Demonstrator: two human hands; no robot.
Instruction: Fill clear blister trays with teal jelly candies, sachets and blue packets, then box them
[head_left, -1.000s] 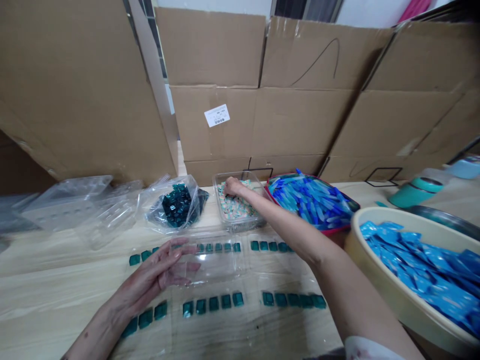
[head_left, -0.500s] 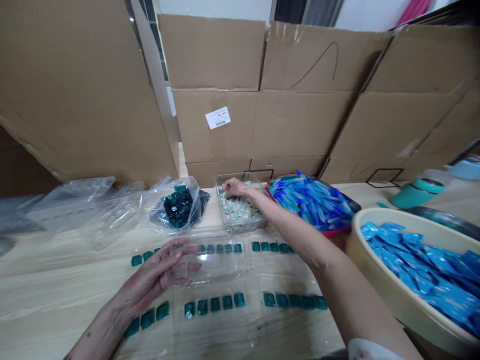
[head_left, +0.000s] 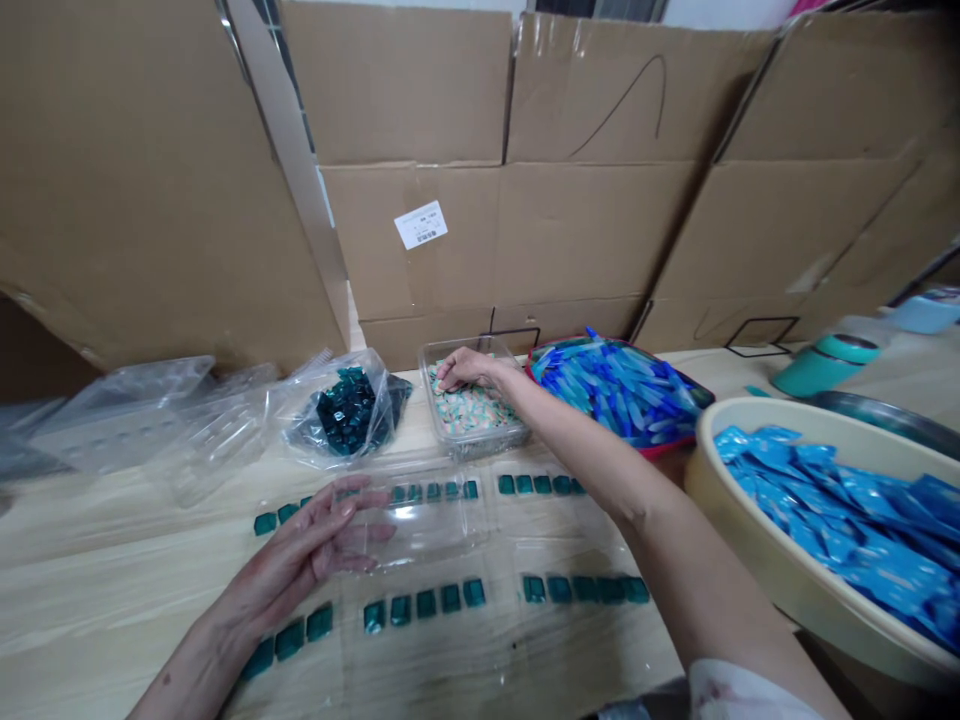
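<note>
My left hand (head_left: 330,535) grips the left end of a clear plastic tray (head_left: 431,535), its fingers showing partly through the plastic. Beyond it, my right hand (head_left: 465,370) reaches into a clear box (head_left: 487,445) of small pastel pieces (head_left: 480,408). The fingertips there are pinched together low over the pieces; what lies between them is hidden. Rows of teal square pieces (head_left: 426,603) sit in clear trays on the table, in front of and behind the held tray. My right forearm covers part of the back right row (head_left: 534,485).
A plastic bag of dark teal pieces (head_left: 346,410) lies left of the box, near stacked clear trays (head_left: 127,410). On the right are a red-rimmed tray of blue sticks (head_left: 611,390), a cream tub (head_left: 701,490) of blue packets and a teal bottle (head_left: 821,368). Cardboard (head_left: 577,235) walls the back.
The camera view has tilted down slightly. My right hand's fingers have shifted a little within the box of pastel pieces. My left hand stays at the clear tray.
</note>
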